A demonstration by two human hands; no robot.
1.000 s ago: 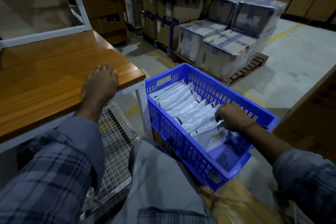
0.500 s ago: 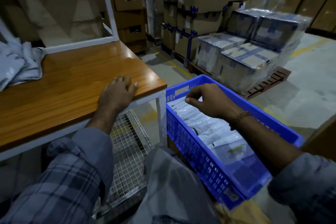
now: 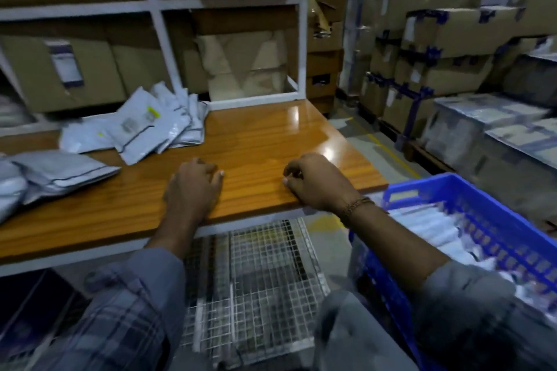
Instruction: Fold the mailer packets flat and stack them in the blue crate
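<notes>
Seen from the person's own head, both bare hands rest on the near edge of a glossy orange-brown wooden tabletop (image 3: 259, 141). The left hand (image 3: 194, 187) lies palm down with its fingers loosely bent against the wood, holding nothing. The right hand (image 3: 313, 182) sits just beside it to the right, fingers curled under in a loose fist on the table edge; it appears empty, though the fingertips are tucked out of sight. A loose heap of pale grey plastic mailer packets (image 3: 144, 126) lies farther back on the table to the left, well apart from both hands, and more grey packets (image 3: 57, 170) sit at the far left edge. The blue slatted plastic crate (image 3: 494, 220) stands on the right beside the table, just under the right forearm, with a row of white folded packets (image 3: 428, 226) inside it, blurred. A wire mesh shelf (image 3: 262, 277) shows below the tabletop.
</notes>
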